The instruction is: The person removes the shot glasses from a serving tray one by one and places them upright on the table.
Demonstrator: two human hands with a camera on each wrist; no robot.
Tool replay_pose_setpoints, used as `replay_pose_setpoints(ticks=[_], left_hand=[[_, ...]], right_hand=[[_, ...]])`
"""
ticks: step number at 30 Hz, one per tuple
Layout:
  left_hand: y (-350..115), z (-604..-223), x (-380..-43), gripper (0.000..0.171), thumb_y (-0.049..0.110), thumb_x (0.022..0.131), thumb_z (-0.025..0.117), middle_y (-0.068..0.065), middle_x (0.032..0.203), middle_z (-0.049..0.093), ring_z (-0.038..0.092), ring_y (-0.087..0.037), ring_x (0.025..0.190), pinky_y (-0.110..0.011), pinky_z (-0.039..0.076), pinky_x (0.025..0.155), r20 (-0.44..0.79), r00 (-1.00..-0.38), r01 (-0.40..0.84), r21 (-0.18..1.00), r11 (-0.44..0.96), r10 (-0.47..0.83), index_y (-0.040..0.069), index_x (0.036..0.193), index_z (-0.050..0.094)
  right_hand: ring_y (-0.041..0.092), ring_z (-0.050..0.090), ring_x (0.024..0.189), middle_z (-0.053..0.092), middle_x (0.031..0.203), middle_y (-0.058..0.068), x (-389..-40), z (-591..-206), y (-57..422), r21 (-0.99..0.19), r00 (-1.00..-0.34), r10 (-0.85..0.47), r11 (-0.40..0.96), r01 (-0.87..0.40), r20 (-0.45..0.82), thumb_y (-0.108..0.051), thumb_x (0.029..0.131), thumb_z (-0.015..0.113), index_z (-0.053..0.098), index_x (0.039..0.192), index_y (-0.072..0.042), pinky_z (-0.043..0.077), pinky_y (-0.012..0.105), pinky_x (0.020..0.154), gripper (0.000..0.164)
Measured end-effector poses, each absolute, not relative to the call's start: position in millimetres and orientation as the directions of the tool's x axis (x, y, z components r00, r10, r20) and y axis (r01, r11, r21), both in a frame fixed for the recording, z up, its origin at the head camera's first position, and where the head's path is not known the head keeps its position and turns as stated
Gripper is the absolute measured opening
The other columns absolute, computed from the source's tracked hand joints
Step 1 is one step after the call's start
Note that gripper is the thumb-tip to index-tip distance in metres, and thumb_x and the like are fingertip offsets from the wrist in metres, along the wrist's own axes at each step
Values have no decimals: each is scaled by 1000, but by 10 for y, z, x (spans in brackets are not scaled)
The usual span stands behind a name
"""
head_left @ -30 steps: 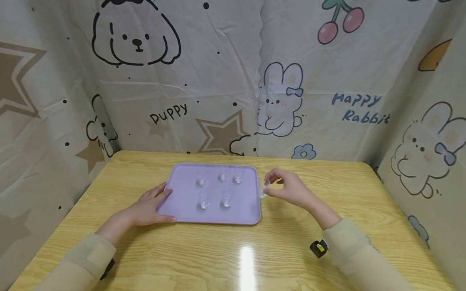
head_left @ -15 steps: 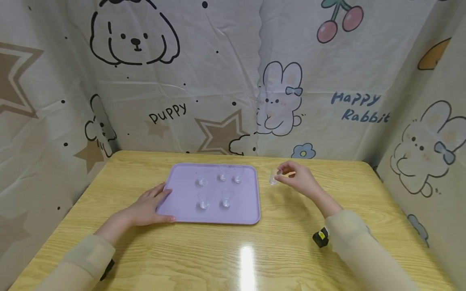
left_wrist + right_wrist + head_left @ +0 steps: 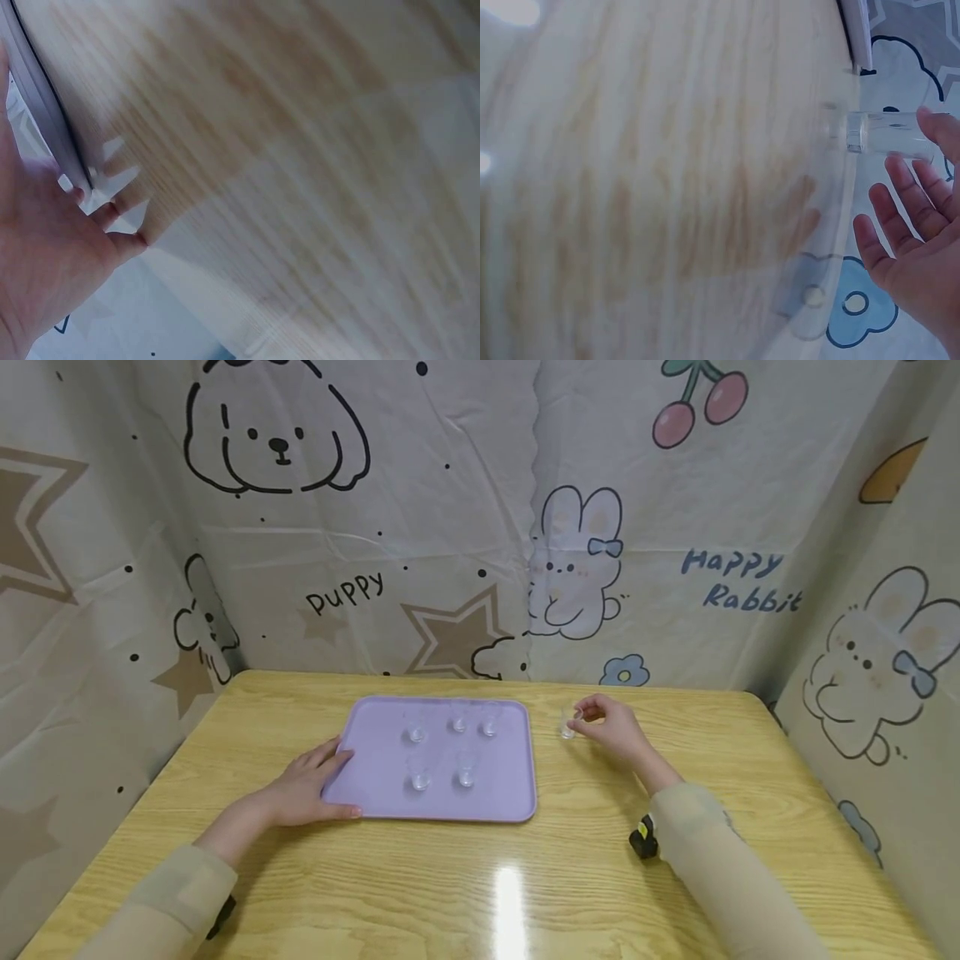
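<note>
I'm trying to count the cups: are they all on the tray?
No: five cups stand on the tray, but the right grip holds a sixth cup beyond its right edge.

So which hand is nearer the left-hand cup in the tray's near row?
Left hand: it touches the tray's left edge, left of that cup. Right hand is past the tray's right edge, pinching another cup.
</note>
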State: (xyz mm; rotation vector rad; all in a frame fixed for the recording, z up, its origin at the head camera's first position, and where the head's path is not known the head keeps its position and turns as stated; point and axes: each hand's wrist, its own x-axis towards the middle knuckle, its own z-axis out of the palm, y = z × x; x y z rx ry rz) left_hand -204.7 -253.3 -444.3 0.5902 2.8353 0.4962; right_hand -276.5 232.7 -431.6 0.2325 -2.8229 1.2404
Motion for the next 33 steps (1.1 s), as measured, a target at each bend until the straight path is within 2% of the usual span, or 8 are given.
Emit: replay_pose_setpoints(ticks=[12,16,21,28,33], left_hand=[[-2539,-4430,-2050,106,72,74,60,-22,156,8,12,-52,137,-70,14,104,-131,-900,346,367,864,416,4,148,27],[-2544,-4419,-2041,107,73,73,60,-22,156,8,12,-52,137,-70,15,104,-134,-901,343,365,866,413,4,148,27],[-2551,-4424,-2042,107,74,73,59,-21,156,8,12,-52,137,-70,15,104,-138,-901,340,362,868,411,5,149,27],[-2556,-4464,-2065,106,74,73,59,-22,156,9,15,-52,136,-69,18,104,-128,-901,351,347,870,414,5,148,28],[-2550,-4457,-2062,106,72,74,59,-22,156,10,16,-52,136,-69,18,104,-122,-900,357,344,869,418,4,148,28]], right_hand=[[29,57,104,63,108,15,-2797,-4373,2349,-739,-991,-113,660,-134,79,-27,88,69,57,116,-2,48,41,86,40],[33,55,109,59,116,18,-2800,-4355,2345,-736,-989,-130,663,-137,67,-26,88,68,53,124,-2,47,45,91,46],[36,48,119,52,129,19,-2760,-4257,2327,-722,-988,-141,676,-147,70,-28,88,68,45,135,-5,42,50,98,57],[39,45,122,49,133,19,-2642,-4052,2302,-697,-980,-158,689,-195,119,-31,87,68,45,136,-5,37,54,101,60],[36,45,123,50,134,17,-2535,-3924,2275,-699,-978,-165,684,-208,130,-31,88,68,45,137,-7,36,55,102,59]])
